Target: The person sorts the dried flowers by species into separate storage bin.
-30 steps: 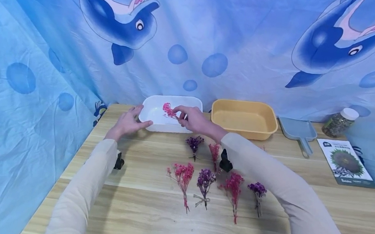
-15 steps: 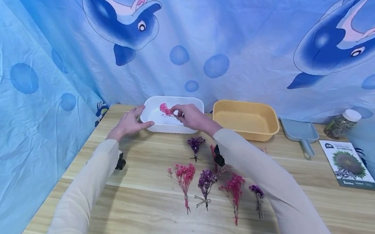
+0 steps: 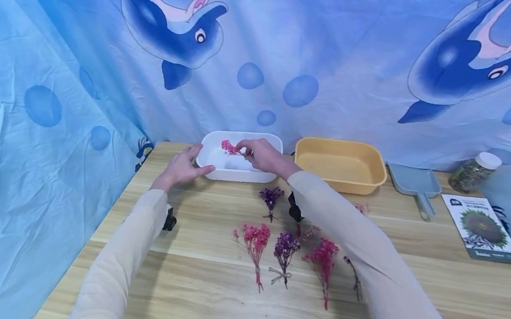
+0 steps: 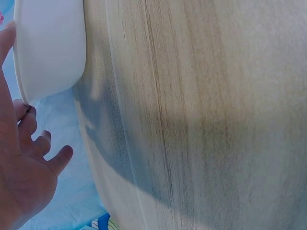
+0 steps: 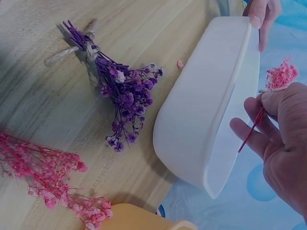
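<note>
A small pink dried flower bunch is pinched between the thumb and fingers of my right hand, above the white basin. In the right wrist view its red stems point down past the fingers, and a bit of twine shows at the thumb. My left hand rests against the basin's left end, thumb on the front rim and fingers spread along the side; the left wrist view shows the thumb at the rim. A purple bunch tied with twine lies just in front of the basin.
More bunches lie on the table: pink, purple, pink, others partly behind the right sleeve. A yellow basin, grey dustpan, lidded jar and sunflower packet stand or lie to the right.
My right hand, with the pink bunch, has shifted slightly left and back over the white basin. The left hand stays at its end. The whole view has drifted slightly.
</note>
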The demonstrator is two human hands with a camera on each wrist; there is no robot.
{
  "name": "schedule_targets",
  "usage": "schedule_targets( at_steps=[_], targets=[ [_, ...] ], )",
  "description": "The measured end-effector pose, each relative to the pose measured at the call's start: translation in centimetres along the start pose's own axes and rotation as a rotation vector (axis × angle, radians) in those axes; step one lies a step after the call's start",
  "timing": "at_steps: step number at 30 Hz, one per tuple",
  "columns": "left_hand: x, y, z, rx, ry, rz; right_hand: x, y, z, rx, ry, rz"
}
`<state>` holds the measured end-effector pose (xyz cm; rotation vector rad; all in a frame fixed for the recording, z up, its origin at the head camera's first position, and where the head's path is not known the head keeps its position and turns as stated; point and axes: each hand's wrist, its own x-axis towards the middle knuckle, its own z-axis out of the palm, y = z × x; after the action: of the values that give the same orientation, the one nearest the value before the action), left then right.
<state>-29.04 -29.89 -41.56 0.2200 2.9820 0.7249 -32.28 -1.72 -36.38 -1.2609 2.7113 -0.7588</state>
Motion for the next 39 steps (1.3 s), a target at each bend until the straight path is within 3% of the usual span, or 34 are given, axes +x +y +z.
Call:
schedule_targets(
  at_steps=[9,17,22,28,39],
  targets=[
    [-0.1,0.2,0.0,-0.009,0.012,-0.008,0.3,0.2,0.5,-0.007,0.010,-0.009],
    [-0.1,0.4,0.2,-0.012,0.021,-0.014,-0.9,0.6,-0.1,0.015,0.034,0.020],
    [-0.1,0.2,0.2,-0.011,0.014,-0.005,-2.3,0.9,-0.9,0.092,0.072,0.030],
    [-0.1,0.1,0.0,0.004,0.006,-0.004,-4.6,0.7,-2.2,0.211,0.048,0.067],
    [-0.1,0.3,0.0,0.021,0.008,-0.012,-9.1,0.1,-3.7,0.270,0.114,0.153]
  ],
)
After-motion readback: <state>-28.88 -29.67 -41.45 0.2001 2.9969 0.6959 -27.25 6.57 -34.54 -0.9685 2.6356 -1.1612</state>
